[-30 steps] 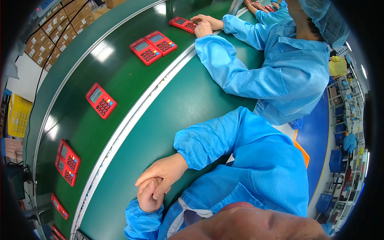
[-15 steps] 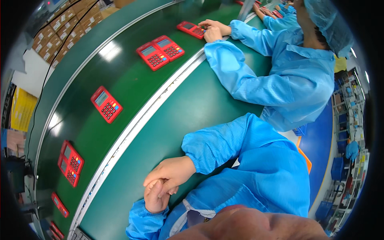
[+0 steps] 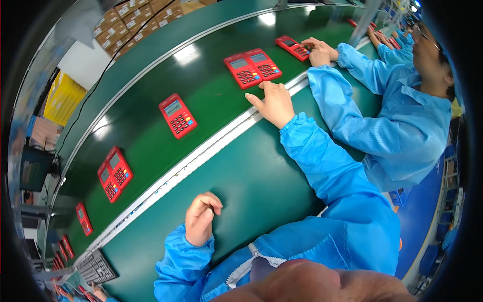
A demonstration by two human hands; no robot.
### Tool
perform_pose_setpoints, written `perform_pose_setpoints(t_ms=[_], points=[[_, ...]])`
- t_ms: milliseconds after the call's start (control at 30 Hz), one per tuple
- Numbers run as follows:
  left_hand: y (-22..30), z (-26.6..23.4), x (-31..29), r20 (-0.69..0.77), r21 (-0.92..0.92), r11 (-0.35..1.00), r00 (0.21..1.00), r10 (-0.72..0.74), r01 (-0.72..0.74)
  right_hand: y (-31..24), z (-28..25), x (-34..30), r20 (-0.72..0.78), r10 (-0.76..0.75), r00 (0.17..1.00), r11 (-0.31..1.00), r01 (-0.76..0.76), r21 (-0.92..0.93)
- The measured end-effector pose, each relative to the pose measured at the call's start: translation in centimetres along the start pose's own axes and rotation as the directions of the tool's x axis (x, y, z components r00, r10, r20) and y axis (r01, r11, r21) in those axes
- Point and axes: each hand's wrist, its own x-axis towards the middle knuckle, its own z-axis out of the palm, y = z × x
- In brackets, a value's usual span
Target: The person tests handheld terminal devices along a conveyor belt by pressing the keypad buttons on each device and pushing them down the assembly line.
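My right hand (image 3: 274,104) reaches over the metal rail with thumb and fingers apart, holding nothing. Its fingertips are close to the lower edge of a pair of red payment terminals (image 3: 253,68) lying side by side on the green belt; whether they touch is hard to tell. Above the near tabletop, my left hand (image 3: 201,219) is curled in a loose fist, with nothing visible in it. A single red payment terminal (image 3: 178,116) lies farther left on the belt. Beyond it is another red pair (image 3: 115,174). Each of these has a small screen and a keypad.
A co-worker in blue (image 3: 397,110) on the right has both hands at another red terminal (image 3: 293,48). The metal rail (image 3: 201,151) divides belt from tabletop (image 3: 241,176). A black keyboard-like panel (image 3: 96,267) lies lower left. Cardboard boxes (image 3: 131,22) are stacked behind the belt.
My hands, clasped together before, have parted. The right one has stretched out to the terminal pair; the left stays near my body. The view has shifted, so the belt appears farther right.
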Motion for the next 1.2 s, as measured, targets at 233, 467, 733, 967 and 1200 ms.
perform_pose_setpoints(t_ms=[233,467,733,967,1200], points=[[1.3,-2.3,3.4,-0.318,0.205,0.978,0.948,0.025,0.043,-4.2,3.8,3.6,-0.091,0.160,0.983,0.908,-0.183,-0.376],[-0.3,-4.6,9.3,-0.356,0.730,0.679,0.892,0.280,0.078,-3.2,5.0,4.9,-0.073,0.072,0.995,0.902,-0.096,-0.420],[-2.1,-5.4,16.1,-0.410,0.911,0.185,0.844,0.346,0.368,-8.0,5.2,2.4,0.045,-0.256,0.966,0.960,0.259,-0.108],[-2.1,-5.0,17.7,-0.344,0.938,0.173,0.853,0.392,0.299,-10.2,5.2,2.0,0.071,-0.209,0.975,0.978,0.207,0.025],[-2.8,-5.0,18.8,-0.308,0.951,0.106,0.853,0.422,0.291,-7.6,6.0,2.1,0.061,-0.043,0.997,0.947,0.021,0.320]])
